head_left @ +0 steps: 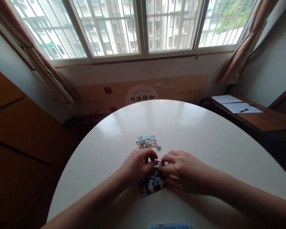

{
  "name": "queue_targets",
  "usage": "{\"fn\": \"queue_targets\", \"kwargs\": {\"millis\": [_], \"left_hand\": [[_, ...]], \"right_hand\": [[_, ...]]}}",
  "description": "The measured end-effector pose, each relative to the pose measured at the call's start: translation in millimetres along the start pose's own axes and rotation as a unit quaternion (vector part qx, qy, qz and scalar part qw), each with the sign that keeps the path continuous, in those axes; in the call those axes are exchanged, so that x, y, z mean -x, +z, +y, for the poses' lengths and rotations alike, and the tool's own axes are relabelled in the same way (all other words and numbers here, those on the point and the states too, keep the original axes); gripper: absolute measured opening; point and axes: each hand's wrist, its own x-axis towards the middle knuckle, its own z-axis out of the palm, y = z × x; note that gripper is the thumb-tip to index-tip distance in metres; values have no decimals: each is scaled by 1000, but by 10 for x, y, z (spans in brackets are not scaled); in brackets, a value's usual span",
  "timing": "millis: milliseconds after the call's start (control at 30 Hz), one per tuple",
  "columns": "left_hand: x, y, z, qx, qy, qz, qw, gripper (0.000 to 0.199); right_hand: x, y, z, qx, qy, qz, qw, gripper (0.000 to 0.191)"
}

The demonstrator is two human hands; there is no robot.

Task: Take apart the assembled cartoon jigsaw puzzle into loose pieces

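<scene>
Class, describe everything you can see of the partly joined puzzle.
The puzzle lies flat, slightly turned, on the white table. It looks like thin card, dark around a blue-and-white cartoon face with eyes. Its near edge looks straight; its far end is narrower and uneven. Fingers of the left hand and right hand meet that end, partly hiding it.

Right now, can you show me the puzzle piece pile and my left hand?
Puzzle piece pile [146,142]: head view, middle of the pile.
Left hand [139,160]: head view, back of the hand.
</scene>
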Motion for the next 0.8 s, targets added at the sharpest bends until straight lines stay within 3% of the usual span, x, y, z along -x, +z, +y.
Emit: {"fn": "queue_targets", "kwargs": {"millis": [167, 400, 600, 700, 800], "left_hand": [[-40, -110, -103, -10, 2, 57, 998, 11], [-100, -327, -251, -95, -45, 87, 991, 12], [-120, -477, -278, -226, -78, 138, 961, 11], [-72, -460, -183, -228, -44, 149, 961, 10], [-2, -314, -66, -197, -9, 100, 975, 10]], "right_hand": [[1, -16, 0, 5, -3, -2, 1000, 24], [19, -13, 7, -2, -5, -2, 1000, 24], [8, -22, -8, 1, 3, -10, 1000, 22], [9, -31, -21, 2, 11, -11, 1000, 21], [8, -31, -27, -2, 8, -10, 1000, 21]]}}
